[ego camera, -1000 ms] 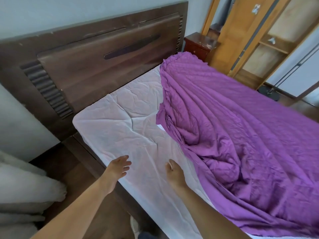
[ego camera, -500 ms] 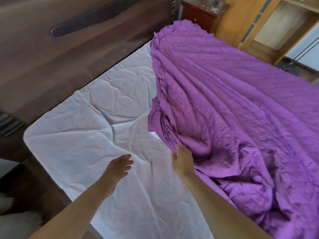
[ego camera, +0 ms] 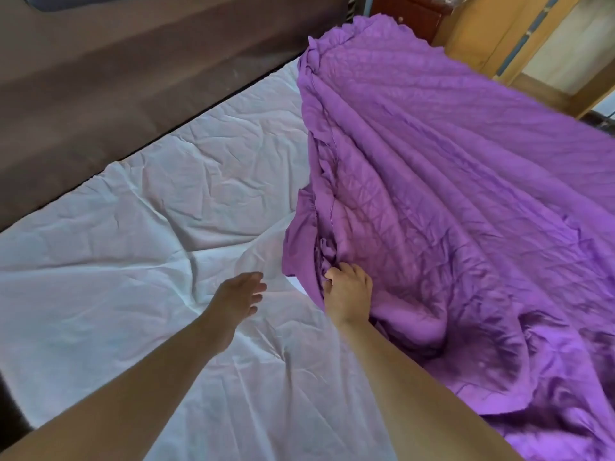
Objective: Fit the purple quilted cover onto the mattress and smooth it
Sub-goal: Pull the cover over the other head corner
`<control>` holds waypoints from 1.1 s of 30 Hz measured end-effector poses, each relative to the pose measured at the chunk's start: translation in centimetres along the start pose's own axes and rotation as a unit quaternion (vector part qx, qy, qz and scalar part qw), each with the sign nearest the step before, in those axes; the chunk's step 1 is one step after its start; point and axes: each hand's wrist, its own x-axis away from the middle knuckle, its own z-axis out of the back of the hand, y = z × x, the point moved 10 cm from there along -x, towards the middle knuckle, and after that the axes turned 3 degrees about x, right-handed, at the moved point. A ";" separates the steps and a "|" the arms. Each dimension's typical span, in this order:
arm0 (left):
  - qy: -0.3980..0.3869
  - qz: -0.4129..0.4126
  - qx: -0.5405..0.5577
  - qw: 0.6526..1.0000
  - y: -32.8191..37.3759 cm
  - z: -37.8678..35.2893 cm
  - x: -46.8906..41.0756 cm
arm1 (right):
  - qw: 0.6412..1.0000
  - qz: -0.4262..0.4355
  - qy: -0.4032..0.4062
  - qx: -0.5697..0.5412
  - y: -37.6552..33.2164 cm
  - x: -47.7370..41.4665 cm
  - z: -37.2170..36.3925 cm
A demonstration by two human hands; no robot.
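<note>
Purple quilted cover (ego camera: 449,194): it lies in a bunched heap on the right side of the bed. It runs from the head end down to the near edge. It has many folds and wrinkles, and a frilly edge faces left.

Mattress (ego camera: 133,261): it is white and creased. Its left side is bare, from the head end to the near edge. Its right side is under the cover.

Right hand (ego camera: 347,294): it is at the frilly left edge of the cover, near the middle of the bed. Its fingers are curled into the purple cloth and grip a fold of it. The cover spreads away to the right and up from this hand.

Left hand (ego camera: 238,294): it is over the bare white part, just left of the cover's edge and apart from it. Its fingers are loose and spread a little, and it holds nothing. I cannot tell if it touches the mattress.

Headboard (ego camera: 133,78): it is dark brown wood along the top edge of the mattress.

Wardrobe (ego camera: 482,28): it is light wood and stands past the far right corner of the bed.

Small dark cabinet (ego camera: 409,11): it sits between the headboard and the wardrobe, behind the top of the cover.
</note>
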 end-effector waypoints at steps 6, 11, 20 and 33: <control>0.003 -0.001 0.036 0.999 0.7 -1.5 -2.5 | 0.982 0.082 -0.047 -0.165 -2.9 5.6 -1.5; -0.026 -0.023 0.009 0.999 -0.2 -3.3 -3.9 | 0.968 0.103 -0.041 -0.226 -3.5 8.8 -2.2; 0.084 -0.085 -0.093 0.988 0.7 -1.2 -5.2 | 0.942 0.055 -0.001 -0.331 -2.4 9.9 -1.3; -0.013 0.011 0.244 0.970 -1.7 5.1 -2.1 | 0.954 -0.048 -0.063 -0.290 -6.2 10.7 -2.8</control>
